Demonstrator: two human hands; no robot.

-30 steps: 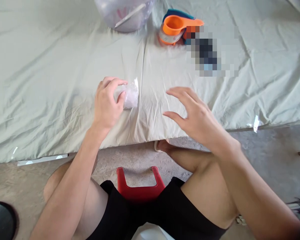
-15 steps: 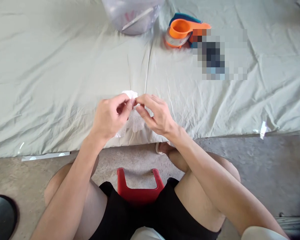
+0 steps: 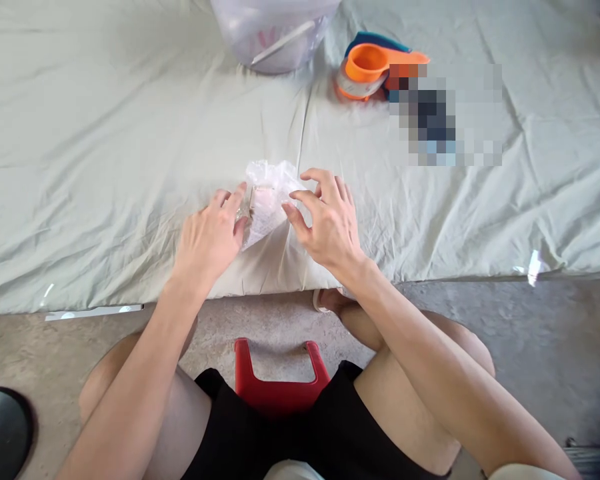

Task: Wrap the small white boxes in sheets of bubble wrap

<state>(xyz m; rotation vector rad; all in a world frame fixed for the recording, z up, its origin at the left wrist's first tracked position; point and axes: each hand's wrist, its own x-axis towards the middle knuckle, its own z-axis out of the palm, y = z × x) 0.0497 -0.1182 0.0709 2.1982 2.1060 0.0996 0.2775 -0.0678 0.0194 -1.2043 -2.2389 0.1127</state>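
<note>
A crumpled clear plastic bag [image 3: 273, 207] lies on the cloth-covered table close to its front edge. Something pale pink shows faintly through it, too veiled to name. On the bag's left side rests my left hand [image 3: 207, 237], its thumb and fingers apart around the edge and seemingly touching the plastic. My right hand [image 3: 333, 223] is at the right side, fingers curved and spread, with the fingertips close to the bag's edge; whether they touch it I cannot tell.
An orange tape dispenser [image 3: 367, 63] with a roll of tape stands at the back right, beside a blurred-out patch. A translucent plastic tub [image 3: 280, 43] stands at the back. Below the wrinkled tablecloth [image 3: 120, 167], a red stool [image 3: 283, 393] shows between my legs.
My fingertips were pinched together over the bag; now my hands have moved apart to its two sides, and the bag lies spread out and more visible between them.
</note>
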